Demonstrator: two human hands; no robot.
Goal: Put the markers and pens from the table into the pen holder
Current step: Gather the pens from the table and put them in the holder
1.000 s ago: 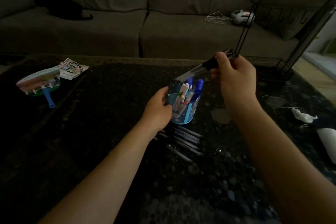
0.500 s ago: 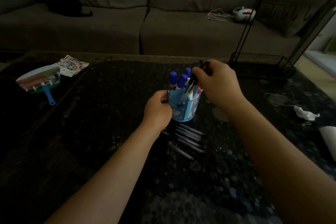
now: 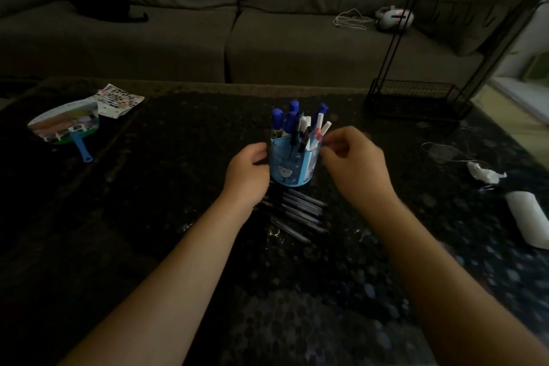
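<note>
Pen holder point(image 3: 294, 168) at frame centre on counter point(image 3: 148, 246), already bristling with markers. Left hand point(image 3: 246, 175) cupped against its left wall; right hand point(image 3: 353, 163) beside right rim, fingers loosely curled, empty. Remaining pens point(image 3: 297, 212) lie just below holder, long axes running upper-left to lower-right, between both wrists; left hand looks nearer.

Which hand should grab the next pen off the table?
Probably the right hand. It looks empty beside the pen holder, with the loose pens lying just below it. The left hand rests against the holder's other side, seemingly steadying it, so it is better left there.
</note>
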